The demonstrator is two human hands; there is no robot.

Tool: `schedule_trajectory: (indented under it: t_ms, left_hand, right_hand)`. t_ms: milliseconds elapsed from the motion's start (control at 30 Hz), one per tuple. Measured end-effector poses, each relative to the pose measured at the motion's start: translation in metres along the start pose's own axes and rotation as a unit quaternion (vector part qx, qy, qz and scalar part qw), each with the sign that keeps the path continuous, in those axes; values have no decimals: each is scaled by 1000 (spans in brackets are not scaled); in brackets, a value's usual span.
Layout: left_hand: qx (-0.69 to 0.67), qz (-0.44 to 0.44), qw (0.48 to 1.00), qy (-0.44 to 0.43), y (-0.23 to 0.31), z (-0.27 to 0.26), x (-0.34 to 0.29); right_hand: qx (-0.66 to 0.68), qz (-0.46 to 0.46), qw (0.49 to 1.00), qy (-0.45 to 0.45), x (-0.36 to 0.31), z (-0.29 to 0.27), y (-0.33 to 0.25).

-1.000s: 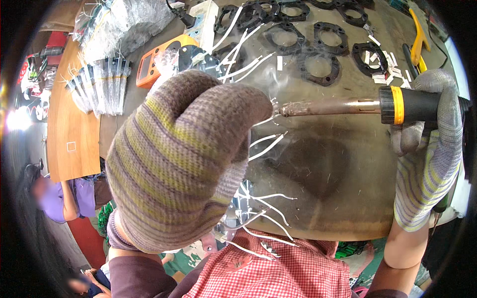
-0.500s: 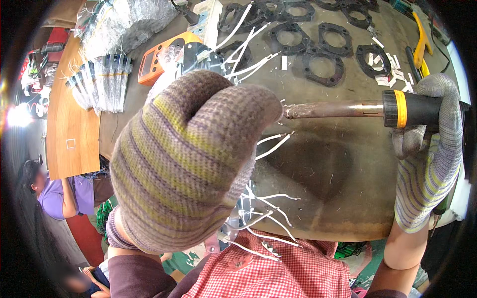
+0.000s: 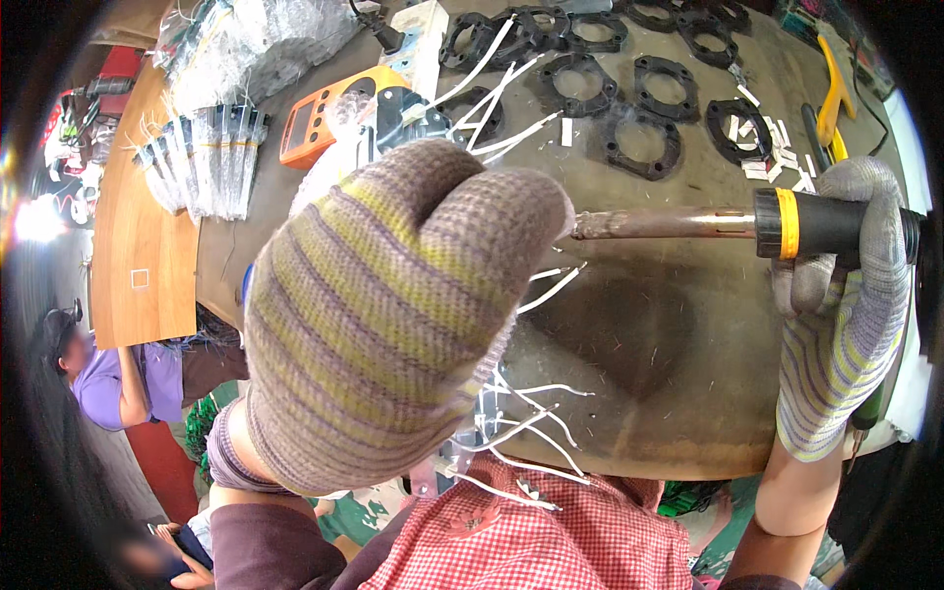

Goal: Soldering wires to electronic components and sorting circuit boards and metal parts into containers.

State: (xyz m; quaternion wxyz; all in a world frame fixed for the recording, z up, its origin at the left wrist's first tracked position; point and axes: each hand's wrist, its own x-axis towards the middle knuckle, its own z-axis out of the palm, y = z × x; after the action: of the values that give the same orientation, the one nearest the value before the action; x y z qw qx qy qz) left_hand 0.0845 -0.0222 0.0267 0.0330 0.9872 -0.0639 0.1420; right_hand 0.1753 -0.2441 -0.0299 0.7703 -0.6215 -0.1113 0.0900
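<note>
My right hand (image 3: 841, 334), in a striped knit glove, grips a soldering iron (image 3: 678, 224) by its black handle with a yellow ring. Its metal barrel points left, and the tip ends right beside the fingertips of my left hand (image 3: 383, 324). That hand, gloved alike, is raised close to the view with its fingers pinched together. Whatever they hold is hidden behind the glove. White wires (image 3: 553, 285) with bare ends stick out past the glove. More white wires (image 3: 531, 423) spread from parts lying below it, near the table's front edge.
Black ring-shaped plates (image 3: 641, 141) lie at the back, with short white pieces (image 3: 777, 147) to their right. An orange meter (image 3: 329, 116) and bagged wire bundles (image 3: 211, 162) are at the left. Yellow-handled pliers (image 3: 834, 98) lie far right. Another person (image 3: 128, 383) sits at the left.
My left hand has shifted slightly to the right. The iron stays nearly in place, its tip still by the left fingertips.
</note>
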Motion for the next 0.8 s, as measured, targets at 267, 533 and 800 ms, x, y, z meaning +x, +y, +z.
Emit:
schedule_trajectory:
  t_ms: [267,533,800]
  left_hand:
    - [3,-14,998,68,-6,-4,-8]
    - [-169,-12,972,163,-26,-25,-32]
    - [-151,-81,949,266,-26,-19,-61]
  right_hand:
    - [35,42,998,-10,-3,-3,2]
    - [53,-16,984,167,7,4,3]
    - [18,-57,996,67,11,4,4]
